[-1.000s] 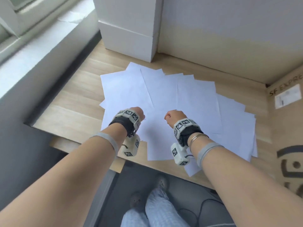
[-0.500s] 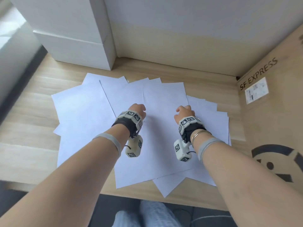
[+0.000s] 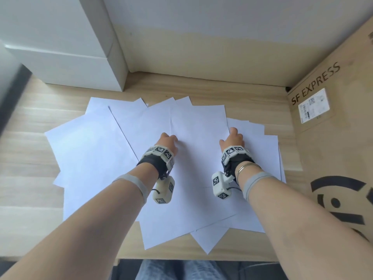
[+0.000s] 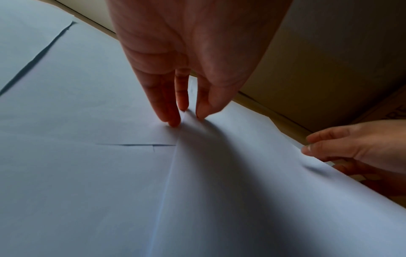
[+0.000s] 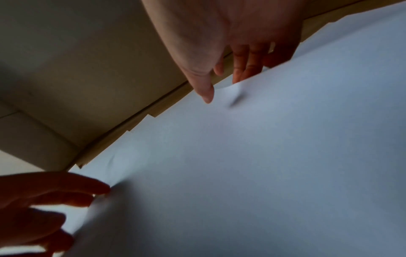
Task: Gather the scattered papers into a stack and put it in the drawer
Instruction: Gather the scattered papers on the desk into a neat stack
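Note:
Several white papers point(image 3: 96, 150) lie fanned out and overlapping on the wooden desk point(image 3: 30, 178). One top sheet point(image 3: 199, 158) lies between my hands. My left hand point(image 3: 168, 141) pinches that sheet's left edge; in the left wrist view the left hand point(image 4: 186, 120) has thumb and fingertips closed on a raised ridge of paper. My right hand point(image 3: 232, 138) holds the sheet's right edge, and the right wrist view shows the right hand point(image 5: 222, 87) with its thumb on top and its fingers under the lifted edge. No drawer is in view.
Stacked white boxes point(image 3: 66, 47) stand at the back left. A tall cardboard box marked SF EXPRESS point(image 3: 333, 138) walls off the right side. A wall closes the back. The desk's front edge point(image 3: 181, 257) is near me, with my legs below it.
Both hands have moved forward and apart, from loose fists over the middle of the papers to the two side edges of the top sheet, which they now pinch. The head view has shifted right.

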A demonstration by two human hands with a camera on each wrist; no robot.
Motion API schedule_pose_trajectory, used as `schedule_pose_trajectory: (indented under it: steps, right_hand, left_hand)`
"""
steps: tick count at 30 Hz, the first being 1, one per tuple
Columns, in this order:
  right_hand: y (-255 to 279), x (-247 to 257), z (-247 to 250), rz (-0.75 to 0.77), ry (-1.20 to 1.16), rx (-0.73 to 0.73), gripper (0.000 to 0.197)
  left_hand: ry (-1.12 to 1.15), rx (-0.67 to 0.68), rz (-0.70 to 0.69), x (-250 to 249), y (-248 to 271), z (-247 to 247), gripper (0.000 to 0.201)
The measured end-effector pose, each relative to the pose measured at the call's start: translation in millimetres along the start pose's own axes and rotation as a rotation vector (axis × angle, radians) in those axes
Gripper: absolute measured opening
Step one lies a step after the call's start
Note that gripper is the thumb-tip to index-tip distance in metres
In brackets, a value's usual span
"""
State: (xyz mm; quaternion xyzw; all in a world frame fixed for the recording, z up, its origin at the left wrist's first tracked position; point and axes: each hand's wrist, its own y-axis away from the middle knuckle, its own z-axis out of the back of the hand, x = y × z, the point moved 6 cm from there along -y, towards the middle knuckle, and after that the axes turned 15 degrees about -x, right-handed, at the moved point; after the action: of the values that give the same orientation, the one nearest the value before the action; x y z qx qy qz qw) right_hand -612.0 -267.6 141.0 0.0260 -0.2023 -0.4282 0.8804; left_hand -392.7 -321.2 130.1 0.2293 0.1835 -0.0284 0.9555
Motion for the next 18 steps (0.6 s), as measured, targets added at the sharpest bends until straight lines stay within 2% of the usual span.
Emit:
schedule_pose_trajectory:
  steps: [3,8,11,15,18]
  right_hand:
    - [-4,-1,5,-0.030,-0.042,0.021,0.047]
    - [-6,2,15,0.023,-0.053,0.052,0.013]
    - [-6,0,21,0.029,-0.107,0.046,0.028]
    - [-8,-2,32,0.037,-0.199,0.008,0.015]
    - [-8,-8,39,0.025,-0.258,-0.018,0.024]
  left_hand:
    - [0.018,0.019,-0.005,1,-3,1,0.044]
    - [0.116,0.007,0.042,1,-6,10,0.053]
    - [0.213,-0.058,0.074,-3,-5,21,0.067]
    - [0.380,-0.078,0.061,-8,-5,32,0.093]
    - [0.550,-0.081,0.037,-15,-3,38,0.103]
